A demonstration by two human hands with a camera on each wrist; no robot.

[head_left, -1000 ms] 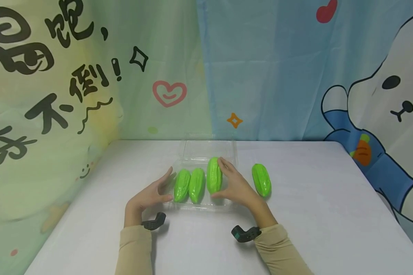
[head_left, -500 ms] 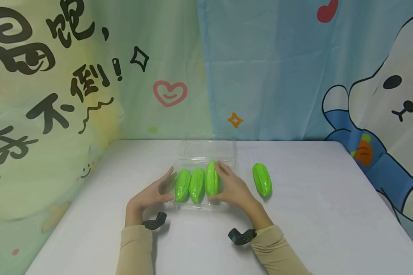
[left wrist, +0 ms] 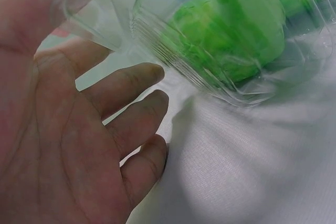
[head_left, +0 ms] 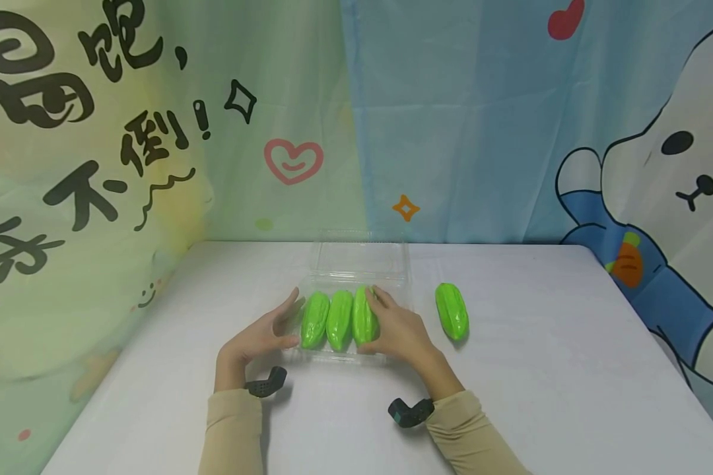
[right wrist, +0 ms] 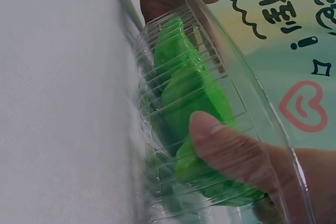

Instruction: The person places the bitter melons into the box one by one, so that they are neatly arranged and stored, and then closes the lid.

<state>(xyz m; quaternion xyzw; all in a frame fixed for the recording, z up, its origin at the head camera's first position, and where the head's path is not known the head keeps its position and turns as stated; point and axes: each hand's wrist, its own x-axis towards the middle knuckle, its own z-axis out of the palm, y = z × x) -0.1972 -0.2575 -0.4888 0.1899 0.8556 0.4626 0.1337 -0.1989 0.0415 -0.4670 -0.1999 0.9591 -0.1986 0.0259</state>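
Observation:
A clear plastic clamshell box [head_left: 356, 357] stands with its lid tipped back. Two glossy, ridged, bright green gourds [head_left: 327, 321] lie side by side in it. My right hand [head_left: 397, 330] grips a third green gourd [head_left: 364, 315] at its ends, low in the box beside them. Through the box wall in the right wrist view, my right thumb [right wrist: 223, 148] lies across this gourd. My left hand [head_left: 264, 334] holds the box's left rim, its thumb over the edge. In the left wrist view, the other left fingers [left wrist: 131, 124] spread loosely outside the wall.
Another green gourd [head_left: 452, 311] lies on the white table [head_left: 546, 356], to the right of the box. The transparent lid [head_left: 361, 258] reaches back toward the printed curtain [head_left: 440, 119]. A dark wrist device is worn on each arm.
My right hand has lowered the third gourd and shifted it left toward the other two. My left hand and the gourd on the table stay where they were.

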